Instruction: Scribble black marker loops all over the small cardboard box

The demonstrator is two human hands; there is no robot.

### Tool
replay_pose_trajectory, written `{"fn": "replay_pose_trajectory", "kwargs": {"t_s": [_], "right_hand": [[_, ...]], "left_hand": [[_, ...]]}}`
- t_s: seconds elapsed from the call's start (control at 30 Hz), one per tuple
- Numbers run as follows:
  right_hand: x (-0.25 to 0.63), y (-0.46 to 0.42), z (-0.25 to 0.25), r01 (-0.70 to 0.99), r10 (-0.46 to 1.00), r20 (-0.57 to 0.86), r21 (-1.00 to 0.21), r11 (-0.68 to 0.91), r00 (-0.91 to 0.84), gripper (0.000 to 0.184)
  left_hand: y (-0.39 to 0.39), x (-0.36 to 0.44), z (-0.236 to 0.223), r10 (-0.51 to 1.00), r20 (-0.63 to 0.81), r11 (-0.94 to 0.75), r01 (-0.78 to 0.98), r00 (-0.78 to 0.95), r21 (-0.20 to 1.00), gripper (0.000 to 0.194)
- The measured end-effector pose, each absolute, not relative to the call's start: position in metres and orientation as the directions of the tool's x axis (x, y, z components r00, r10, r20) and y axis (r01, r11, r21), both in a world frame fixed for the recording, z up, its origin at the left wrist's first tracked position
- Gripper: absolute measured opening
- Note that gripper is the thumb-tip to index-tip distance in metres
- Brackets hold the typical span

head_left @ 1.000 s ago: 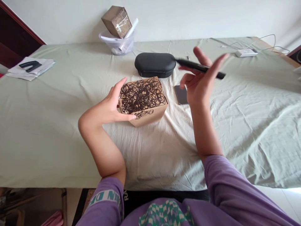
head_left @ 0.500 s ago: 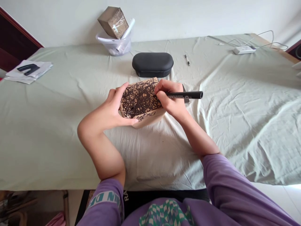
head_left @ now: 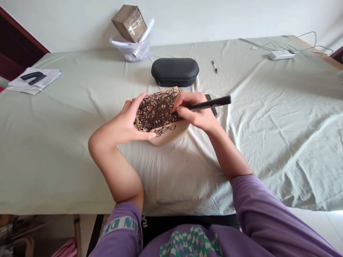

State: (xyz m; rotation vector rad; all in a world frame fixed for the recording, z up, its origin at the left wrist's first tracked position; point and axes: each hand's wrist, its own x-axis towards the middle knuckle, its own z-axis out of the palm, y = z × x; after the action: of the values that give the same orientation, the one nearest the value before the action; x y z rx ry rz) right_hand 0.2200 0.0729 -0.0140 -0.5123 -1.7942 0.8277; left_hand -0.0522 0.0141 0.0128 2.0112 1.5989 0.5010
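A cardboard box (head_left: 171, 134) rests on the cloth-covered table, its top face thick with black looping scribbles that run a little onto the near side. My left hand (head_left: 131, 119) grips the box's left end, thumb on the near side and fingers on the far side. Pinched in my right hand (head_left: 197, 110) is a black marker (head_left: 214, 102), slanting up to the right. Its tip meets the right part of the scribbled top, partly hidden by my fingers. A dark phone (head_left: 212, 105) lies just behind my right hand, mostly covered.
Behind the box sits a black oval case (head_left: 175, 71). A pen (head_left: 214, 66) lies to its right. Farther back are a plastic basket (head_left: 128, 50) with a taped carton (head_left: 130, 23) and a white power strip (head_left: 281, 54). At left, a stapler (head_left: 33, 77) lies on papers (head_left: 48, 82).
My right hand came down from the air with the marker and set its tip on the box top, then shifted slightly left and nearer. My left hand keeps its hold.
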Motion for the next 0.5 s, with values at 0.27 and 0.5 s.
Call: {"fn": "replay_pose_trajectory", "kwargs": {"t_s": [0.27, 0.5], "right_hand": [[0.243, 0.150, -0.084, 0.077, 0.872, 0.487, -0.872, 0.483, 0.053, 0.044], [0.231, 0.203, -0.154, 0.654, 0.969, 0.238, -0.724, 0.221, -0.064, 0.030]], "left_hand": [[0.026, -0.080, 0.012, 0.990, -0.083, -0.028, 0.726, 0.116, 0.687, 0.141], [0.036, -0.099, -0.001, 0.998, 0.040, -0.063, 0.658, 0.049, 0.750, 0.150]]}}
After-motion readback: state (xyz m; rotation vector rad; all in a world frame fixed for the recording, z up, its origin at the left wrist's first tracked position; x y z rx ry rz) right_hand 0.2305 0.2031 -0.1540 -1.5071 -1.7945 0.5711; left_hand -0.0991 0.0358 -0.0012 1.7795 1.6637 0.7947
